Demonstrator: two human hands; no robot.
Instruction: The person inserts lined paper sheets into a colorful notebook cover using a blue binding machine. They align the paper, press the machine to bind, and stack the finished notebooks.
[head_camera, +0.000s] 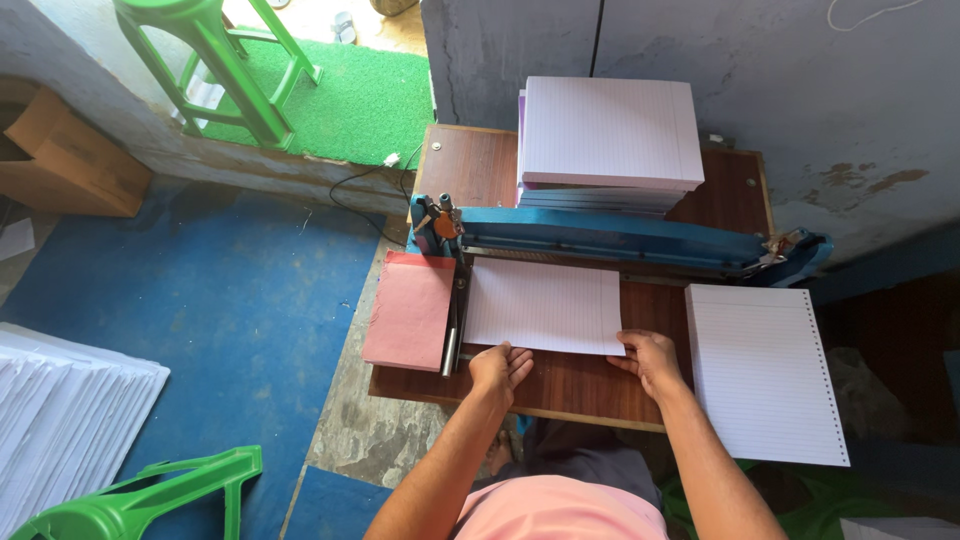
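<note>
You are pressing your left hand (499, 367) and right hand (648, 360), fingers flat and loosely spread rather than gripping, on the near edge of the white ruled sheet stack (543, 305) lying on the brown wooden desk (590, 385) under the long blue metal punching machine (610, 238).

**What stuff is made of**

Lined sheet (542, 305) under both hands: thin matt paper, smooth. Table (575, 380): dark wood w/ a soft shine. Blue bar machine (620, 240): painted metal, a bit glossy. Red pad (408, 310): rough, dull, looks like cloth or card, can't tell. Paper stack (608, 132) & punched sheets (765, 375): matt paper. Green stool (215, 60): shiny plastic. Wall (850, 120): rough, stained.
</note>
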